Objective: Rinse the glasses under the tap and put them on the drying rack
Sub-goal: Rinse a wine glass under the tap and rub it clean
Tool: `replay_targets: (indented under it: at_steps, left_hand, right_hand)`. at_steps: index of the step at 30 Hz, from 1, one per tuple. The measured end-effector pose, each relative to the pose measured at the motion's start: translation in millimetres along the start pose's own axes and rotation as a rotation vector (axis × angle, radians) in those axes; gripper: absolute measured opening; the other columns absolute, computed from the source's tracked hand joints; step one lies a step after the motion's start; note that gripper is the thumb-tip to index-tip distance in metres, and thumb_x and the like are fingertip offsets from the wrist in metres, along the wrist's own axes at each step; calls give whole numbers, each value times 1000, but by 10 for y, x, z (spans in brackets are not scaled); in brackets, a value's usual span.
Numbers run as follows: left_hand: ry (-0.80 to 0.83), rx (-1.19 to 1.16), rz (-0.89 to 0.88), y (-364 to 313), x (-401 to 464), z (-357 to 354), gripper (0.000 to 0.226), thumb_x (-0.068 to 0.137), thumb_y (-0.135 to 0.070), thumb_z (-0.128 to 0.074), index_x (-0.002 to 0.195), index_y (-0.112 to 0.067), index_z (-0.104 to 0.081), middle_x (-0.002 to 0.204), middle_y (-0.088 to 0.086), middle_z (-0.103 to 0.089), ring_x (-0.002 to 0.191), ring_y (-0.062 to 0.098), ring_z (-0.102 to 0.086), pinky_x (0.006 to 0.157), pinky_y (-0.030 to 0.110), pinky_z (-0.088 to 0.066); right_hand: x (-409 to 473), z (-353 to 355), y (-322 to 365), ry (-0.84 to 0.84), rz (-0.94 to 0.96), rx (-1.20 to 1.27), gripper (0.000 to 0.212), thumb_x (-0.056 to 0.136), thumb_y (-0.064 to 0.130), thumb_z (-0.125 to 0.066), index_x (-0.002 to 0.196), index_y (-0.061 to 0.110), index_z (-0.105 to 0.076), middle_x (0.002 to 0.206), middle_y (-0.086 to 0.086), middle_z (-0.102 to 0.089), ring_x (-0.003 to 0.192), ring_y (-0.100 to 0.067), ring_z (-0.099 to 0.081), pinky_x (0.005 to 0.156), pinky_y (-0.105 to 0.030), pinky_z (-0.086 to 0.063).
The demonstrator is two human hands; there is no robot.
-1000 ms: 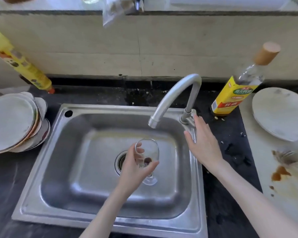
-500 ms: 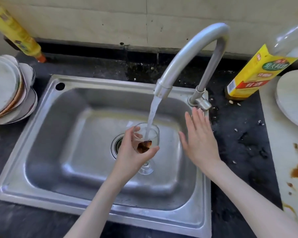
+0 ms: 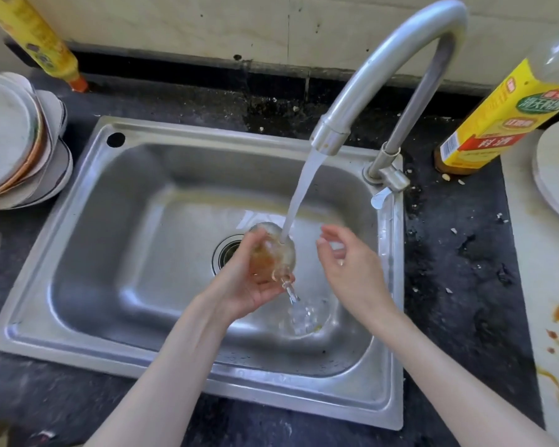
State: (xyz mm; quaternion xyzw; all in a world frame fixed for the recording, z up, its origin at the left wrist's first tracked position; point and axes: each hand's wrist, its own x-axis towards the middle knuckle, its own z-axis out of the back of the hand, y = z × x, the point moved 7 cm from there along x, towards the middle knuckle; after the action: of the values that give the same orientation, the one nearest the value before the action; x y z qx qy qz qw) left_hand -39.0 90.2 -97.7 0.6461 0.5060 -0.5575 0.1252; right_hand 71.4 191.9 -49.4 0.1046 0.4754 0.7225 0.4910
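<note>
Over the sink (image 3: 88, 195), near its drain (image 3: 228, 253), the left hand (image 3: 249, 285) is gripping the wine glass (image 3: 273, 253) by its bowl under the tap (image 3: 384, 75) stream, brown liquid swirling inside. The right hand (image 3: 352, 266) is hovering just beside it, fingers loosely spread, holding nothing. Rinsing is underway; next, the glass probably needs emptying.

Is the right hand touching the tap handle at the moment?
No, the right hand hovers over the sink, clear of the tap handle.
</note>
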Motion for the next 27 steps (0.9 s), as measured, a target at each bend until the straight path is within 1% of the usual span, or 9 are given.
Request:
replay_targets:
  at_steps: [2, 6, 10, 13, 15, 18, 21, 24, 27]
  left_hand:
    - [0, -45, 100, 38, 21, -3, 47, 79, -51, -57, 93, -6, -60, 66, 8, -59, 56, 22, -62, 60, 29, -56]
    - [-26, 134, 161, 57, 11, 15, 64, 73, -63, -55, 91, -2, -61, 72, 10, -63, 63, 21, -63, 51, 25, -53]
    - [-110, 326, -15, -69, 30, 75, 49, 74, -61, -56, 77, -12, -60, 63, 2, -59, 62, 16, -54, 58, 25, -46]
    - [-166, 465, -196, -148, -2, 42, 48, 76, -60, -59, 85, -13, -65, 74, 1, -66, 69, 15, -57, 64, 26, -43]
    - [-177, 528, -309, -197, -42, -19, 43, 80, -57, -59, 92, -16, -64, 79, -5, -68, 74, 10, -60, 64, 24, -41]
    - [-84, 556, -410, -228, -102, -164, 27, 92, -48, -45, 93, -26, -61, 76, -17, -68, 68, -9, -61, 67, 18, -40]
    - [-41, 593, -472, -275, -110, -282, 29, 98, -44, -34, 107, -28, -56, 90, -13, -63, 80, -1, -58, 68, 14, -41]
    - [-52, 508, -540, -394, -56, -301, 38, 92, -51, -44, 118, -24, -52, 105, -5, -63, 88, 2, -60, 67, 11, -42]
    - [-102, 373, -581, -482, -10, -230, 56, 76, -65, -56, 105, -17, -54, 88, -3, -64, 70, 7, -61, 59, 19, -44]
  right_hand:
    - [-16, -166, -55, 77, -210, 243, 15, 94, 28, -50, 104, 20, -58, 99, -1, -63, 74, -16, -66, 72, -31, -54]
    - [-55, -347, -94, 274, -311, 115, 29, 93, 42, -48, 101, 17, -60, 83, 0, -67, 82, -17, -64, 82, -34, -50]
    - [-161, -452, -51, 484, -434, 296, 36, 96, 41, -43, 101, 11, -62, 83, -6, -66, 63, -16, -64, 61, -25, -52]
    - [-199, -517, -11, 501, -552, 528, 41, 99, 43, -37, 91, 10, -60, 80, -13, -66, 64, -23, -65, 69, -33, -56]
    - [-189, -534, -9, 449, -575, 621, 43, 99, 46, -33, 85, 16, -60, 80, -10, -66, 65, -22, -64, 69, -31, -53]
    - [-135, -532, -2, 331, -492, 620, 40, 97, 50, -32, 93, 25, -62, 75, 7, -66, 57, -11, -54, 57, -23, -36]
    - [-91, -582, 40, 281, -450, 770, 49, 90, 63, -34, 86, 24, -64, 59, 5, -50, 42, -7, -30, 45, -21, -22]
    - [-150, -729, 69, 451, -588, 914, 70, 78, 81, -23, 88, 18, -53, 49, 4, -24, 35, -5, -15, 36, -15, -10]
    - [-185, -766, 94, 601, -685, 886, 76, 73, 86, -12, 74, 17, -44, 43, 4, -23, 29, -5, -17, 32, -12, -14]
